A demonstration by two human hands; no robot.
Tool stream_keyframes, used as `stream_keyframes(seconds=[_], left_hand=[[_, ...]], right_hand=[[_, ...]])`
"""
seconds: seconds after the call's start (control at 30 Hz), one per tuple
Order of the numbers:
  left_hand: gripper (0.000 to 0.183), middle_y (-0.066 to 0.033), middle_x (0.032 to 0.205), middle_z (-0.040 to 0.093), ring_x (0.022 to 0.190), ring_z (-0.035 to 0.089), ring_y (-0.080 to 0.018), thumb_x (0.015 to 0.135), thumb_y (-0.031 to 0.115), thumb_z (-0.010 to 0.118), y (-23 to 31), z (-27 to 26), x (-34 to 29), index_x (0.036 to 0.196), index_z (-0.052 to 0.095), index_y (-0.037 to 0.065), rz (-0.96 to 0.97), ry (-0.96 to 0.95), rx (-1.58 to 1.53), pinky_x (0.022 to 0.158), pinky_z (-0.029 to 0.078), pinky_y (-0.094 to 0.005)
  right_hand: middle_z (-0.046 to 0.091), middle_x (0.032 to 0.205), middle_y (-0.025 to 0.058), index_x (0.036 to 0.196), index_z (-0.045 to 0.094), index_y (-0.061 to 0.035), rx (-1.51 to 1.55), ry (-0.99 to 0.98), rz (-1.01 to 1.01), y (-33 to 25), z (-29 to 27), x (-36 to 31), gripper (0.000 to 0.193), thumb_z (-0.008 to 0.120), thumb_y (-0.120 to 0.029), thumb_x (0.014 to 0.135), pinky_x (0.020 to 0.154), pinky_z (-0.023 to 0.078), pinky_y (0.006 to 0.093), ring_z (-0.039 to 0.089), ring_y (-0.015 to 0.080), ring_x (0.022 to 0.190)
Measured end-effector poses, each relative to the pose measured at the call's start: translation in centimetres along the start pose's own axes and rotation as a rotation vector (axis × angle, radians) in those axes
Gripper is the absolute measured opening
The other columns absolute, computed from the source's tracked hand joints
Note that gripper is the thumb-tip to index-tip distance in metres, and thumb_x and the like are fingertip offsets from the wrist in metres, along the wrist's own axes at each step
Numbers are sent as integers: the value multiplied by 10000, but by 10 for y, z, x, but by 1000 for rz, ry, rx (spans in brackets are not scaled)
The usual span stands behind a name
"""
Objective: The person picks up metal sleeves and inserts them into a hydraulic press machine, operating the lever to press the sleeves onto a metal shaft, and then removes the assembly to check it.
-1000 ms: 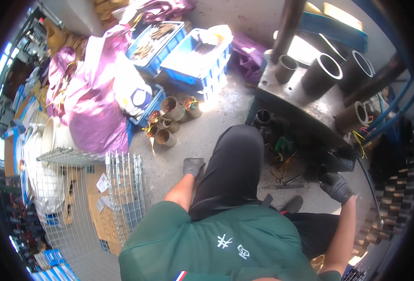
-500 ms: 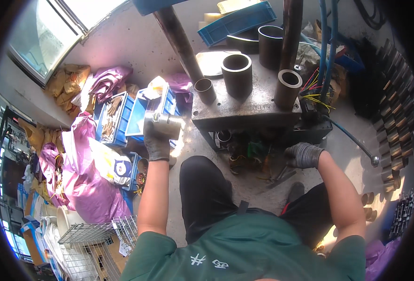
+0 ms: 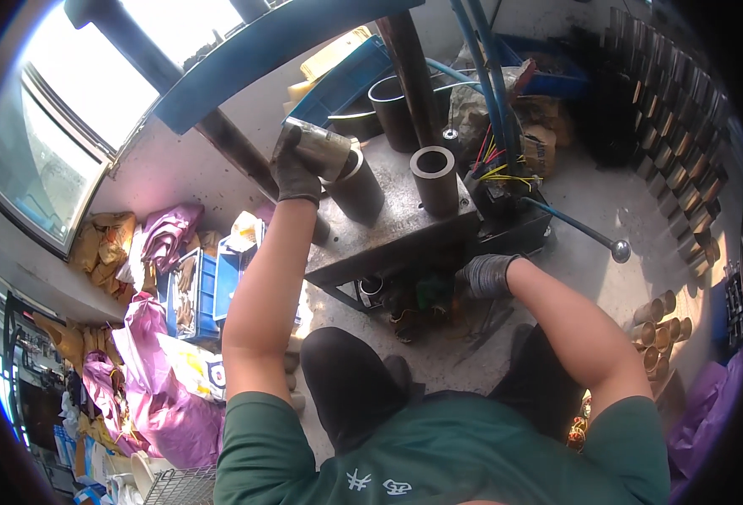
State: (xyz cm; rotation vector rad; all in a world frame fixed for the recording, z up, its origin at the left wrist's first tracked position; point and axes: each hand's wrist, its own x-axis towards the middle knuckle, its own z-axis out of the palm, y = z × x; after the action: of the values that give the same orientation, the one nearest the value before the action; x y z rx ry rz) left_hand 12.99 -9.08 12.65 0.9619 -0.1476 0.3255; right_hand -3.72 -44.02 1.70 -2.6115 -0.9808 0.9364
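My left hand [image 3: 294, 172], in a grey work glove, is closed around a shiny metal sleeve [image 3: 319, 150]. It holds the sleeve tilted over the open top of a dark thick-walled steel tube [image 3: 358, 195] standing on the press table [image 3: 397, 215]; whether the two touch I cannot tell. My right hand [image 3: 488, 276], gloved too, is low beside the table's front edge. Its fingertips disappear into shadow under the table, so their grip does not show. Another thick tube [image 3: 435, 187] stands upright at the table's right front corner.
A dark press column [image 3: 409, 76] and a larger tube [image 3: 392, 114] stand behind. A blue beam [image 3: 279, 55] crosses above my left hand. A ball-ended lever [image 3: 620, 250] juts out at right. Blue crates [image 3: 206, 295] and pink sacks [image 3: 161, 396] lie left; stacked metal sleeves [image 3: 683, 181] line the far right.
My left hand has carried the metal sleeve up from beside the blue crates to above the middle tube. My right hand has moved left, toward the table's underside. The view has shifted rightward.
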Motion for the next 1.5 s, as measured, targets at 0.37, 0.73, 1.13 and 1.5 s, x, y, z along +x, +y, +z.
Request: stream_keyframes(seconds=[0.37,0.73,1.13,1.5], left_hand=[[370,-111,1046,748,941,709,-202,759,-66,817,-37,19,13,1116,721,-73,572,-52,674,906,573,-320],[322,-102,980,745,879,713,-216,766,20,850,-27,22,7,1058,729,-44,546,-161,696,829,589,-316],[476,-83,1234,634,1161,598,-185,917,33,736,-104,-11,-208,1350,538,46,130,-118,536,1000,507,-320],[440,-233,1093,717,1036,691,-408,900,358,645,-136,-27,-298,1215,654,50,-288,-1145,1628,886,550,-490]], right_hand=[[735,1118,188,1263,689,-118,41,25,6,11,-4,5,447,670,-345,878,909,546,458,693,391,1043],[738,1143,169,1266,690,-121,134,25,7,18,-5,9,451,674,-328,865,908,552,454,702,368,1024],[621,1335,181,1373,538,-22,488,1539,13,95,-19,118,711,865,-255,786,1099,471,433,590,368,1244],[621,1325,67,1362,440,-133,1188,1209,-405,92,-42,183,685,773,-412,832,1129,421,450,568,264,1263]])
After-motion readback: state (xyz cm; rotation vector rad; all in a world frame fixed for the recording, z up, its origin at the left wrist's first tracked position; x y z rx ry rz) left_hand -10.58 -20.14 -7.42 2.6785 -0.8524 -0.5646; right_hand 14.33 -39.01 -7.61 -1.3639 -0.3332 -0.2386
